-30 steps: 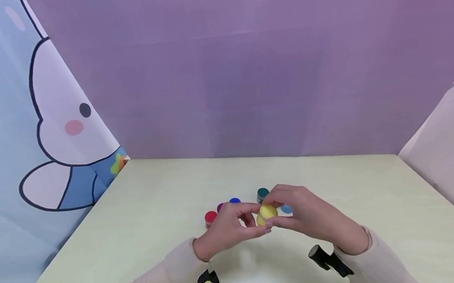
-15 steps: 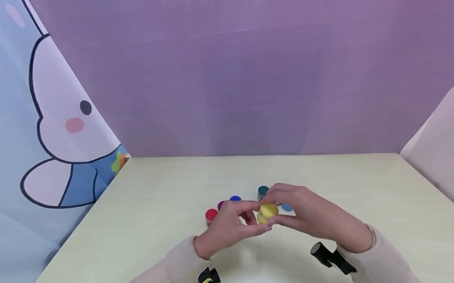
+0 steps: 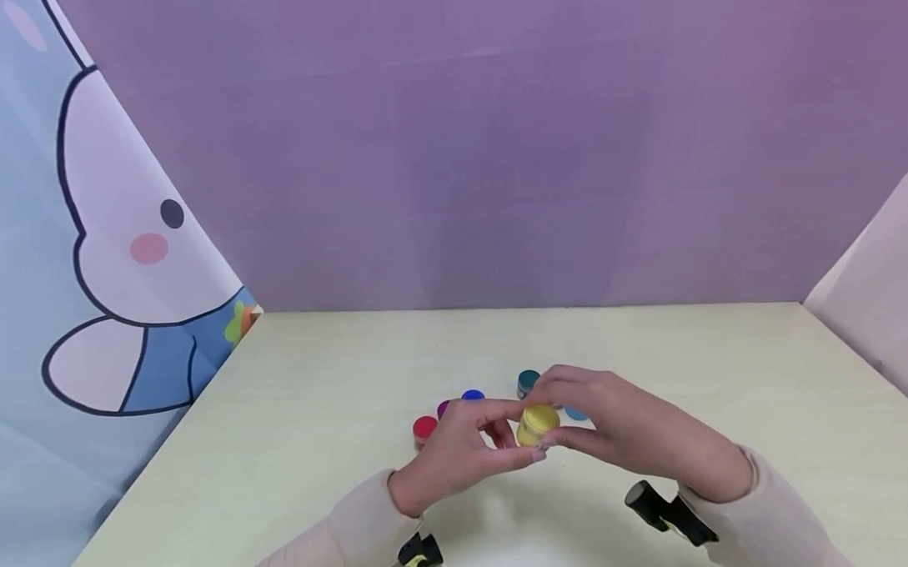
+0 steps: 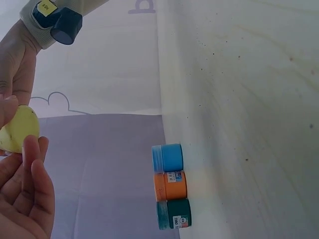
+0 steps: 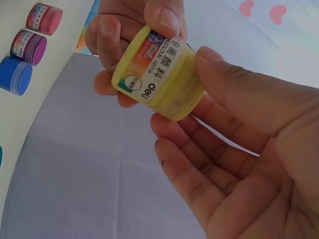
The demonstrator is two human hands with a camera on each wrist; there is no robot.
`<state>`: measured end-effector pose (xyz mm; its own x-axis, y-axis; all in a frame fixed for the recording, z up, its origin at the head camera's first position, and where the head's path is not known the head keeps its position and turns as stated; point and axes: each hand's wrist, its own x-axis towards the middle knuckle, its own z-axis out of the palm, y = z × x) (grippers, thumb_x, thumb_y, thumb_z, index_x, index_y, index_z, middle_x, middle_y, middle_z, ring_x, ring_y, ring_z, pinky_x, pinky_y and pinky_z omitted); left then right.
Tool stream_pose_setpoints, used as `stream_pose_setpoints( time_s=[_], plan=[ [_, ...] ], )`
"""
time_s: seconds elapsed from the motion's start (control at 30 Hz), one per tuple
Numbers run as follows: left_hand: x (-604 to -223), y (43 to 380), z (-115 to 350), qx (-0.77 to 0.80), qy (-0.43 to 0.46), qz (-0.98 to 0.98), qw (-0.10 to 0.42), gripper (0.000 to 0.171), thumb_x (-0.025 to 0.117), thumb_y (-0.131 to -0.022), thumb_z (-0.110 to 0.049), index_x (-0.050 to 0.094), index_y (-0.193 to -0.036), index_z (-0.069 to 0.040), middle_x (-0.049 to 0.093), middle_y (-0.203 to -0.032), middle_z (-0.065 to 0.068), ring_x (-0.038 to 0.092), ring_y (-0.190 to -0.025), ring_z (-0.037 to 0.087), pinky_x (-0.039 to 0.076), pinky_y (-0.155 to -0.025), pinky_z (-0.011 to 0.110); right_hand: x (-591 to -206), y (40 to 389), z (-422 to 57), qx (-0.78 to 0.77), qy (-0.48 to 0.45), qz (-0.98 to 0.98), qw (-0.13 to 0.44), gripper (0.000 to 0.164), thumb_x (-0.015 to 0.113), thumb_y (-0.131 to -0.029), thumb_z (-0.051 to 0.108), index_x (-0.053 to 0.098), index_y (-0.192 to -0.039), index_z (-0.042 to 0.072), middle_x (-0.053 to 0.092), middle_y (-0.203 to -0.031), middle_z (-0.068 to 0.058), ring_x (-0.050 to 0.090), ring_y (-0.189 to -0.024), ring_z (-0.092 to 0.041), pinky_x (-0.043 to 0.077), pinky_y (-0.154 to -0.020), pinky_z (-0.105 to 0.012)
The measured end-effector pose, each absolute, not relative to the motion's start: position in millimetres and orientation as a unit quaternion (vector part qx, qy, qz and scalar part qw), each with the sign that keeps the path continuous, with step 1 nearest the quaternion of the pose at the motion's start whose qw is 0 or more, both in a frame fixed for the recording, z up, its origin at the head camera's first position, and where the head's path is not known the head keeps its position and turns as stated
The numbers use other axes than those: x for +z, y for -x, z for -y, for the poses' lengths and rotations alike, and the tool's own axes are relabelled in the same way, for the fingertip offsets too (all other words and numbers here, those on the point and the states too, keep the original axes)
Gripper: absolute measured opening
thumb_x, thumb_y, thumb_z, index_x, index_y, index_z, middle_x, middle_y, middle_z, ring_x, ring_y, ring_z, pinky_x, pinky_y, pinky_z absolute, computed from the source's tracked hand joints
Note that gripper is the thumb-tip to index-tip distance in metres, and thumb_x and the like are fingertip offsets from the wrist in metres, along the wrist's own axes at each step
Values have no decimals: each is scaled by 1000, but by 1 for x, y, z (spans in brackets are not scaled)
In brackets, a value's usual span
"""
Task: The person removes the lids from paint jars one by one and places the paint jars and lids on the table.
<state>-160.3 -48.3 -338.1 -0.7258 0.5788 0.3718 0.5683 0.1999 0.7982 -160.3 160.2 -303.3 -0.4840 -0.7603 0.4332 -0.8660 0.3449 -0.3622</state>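
Between both hands, raised off the table, is a small yellow paint jar (image 3: 537, 426) with a printed label, tilted. My left hand (image 3: 460, 450) pinches its labelled body with thumb and fingers, as the right wrist view of the jar (image 5: 149, 74) shows. My right hand (image 3: 616, 415) holds the lid end between thumb and fingertips. The lid appears to be on the jar. Just behind the hands stand a red paint jar (image 3: 425, 430), a purple paint jar (image 3: 442, 409) and a blue paint jar (image 3: 473, 395), partly hidden by the left hand.
Beyond the right hand a dark green paint jar (image 4: 174, 214), an orange paint jar (image 4: 171, 185) and a light blue paint jar (image 4: 168, 158) form a row. They stand on a pale table (image 3: 337, 363) backed by a purple cloth (image 3: 524, 147).
Both hands keep their hold on the yellow jar, which has shifted very slightly to the right and up in the head view. The whole scene drifts a little with the head.
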Motion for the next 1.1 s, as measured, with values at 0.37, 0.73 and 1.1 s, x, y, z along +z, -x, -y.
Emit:
stream_pose_setpoints(
  time_s=[0.37, 0.73, 1.1],
  plan=[
    [-337, 158, 50, 510, -372, -775, 14, 34, 73, -75, -11, 64, -108, -7, 58, -68, -3, 52, -60, 7, 44, -49, 20, -303, 158, -159, 278, -514, 806, 95, 34, 69, -78, 6, 57, -108, 16, 53, -102, 9, 51, -88, -5, 46, -73, -21],
    [-337, 157, 50, 504, -378, -776, 12, 34, 73, -75, -11, 64, -107, -7, 57, -68, -5, 52, -60, 6, 46, -50, 24, -302, 157, -160, 264, -521, 806, 94, 37, 70, -76, 4, 57, -109, 14, 53, -105, 8, 52, -91, -6, 46, -76, -21],
    [-338, 156, 49, 503, -370, -781, 21, 33, 73, -76, -14, 65, -107, -10, 57, -69, -9, 53, -61, 6, 47, -52, 23, -303, 158, -162, 253, -540, 798, 92, 35, 68, -78, 5, 56, -110, 12, 52, -107, 7, 52, -92, -6, 46, -78, -21]
  ],
)
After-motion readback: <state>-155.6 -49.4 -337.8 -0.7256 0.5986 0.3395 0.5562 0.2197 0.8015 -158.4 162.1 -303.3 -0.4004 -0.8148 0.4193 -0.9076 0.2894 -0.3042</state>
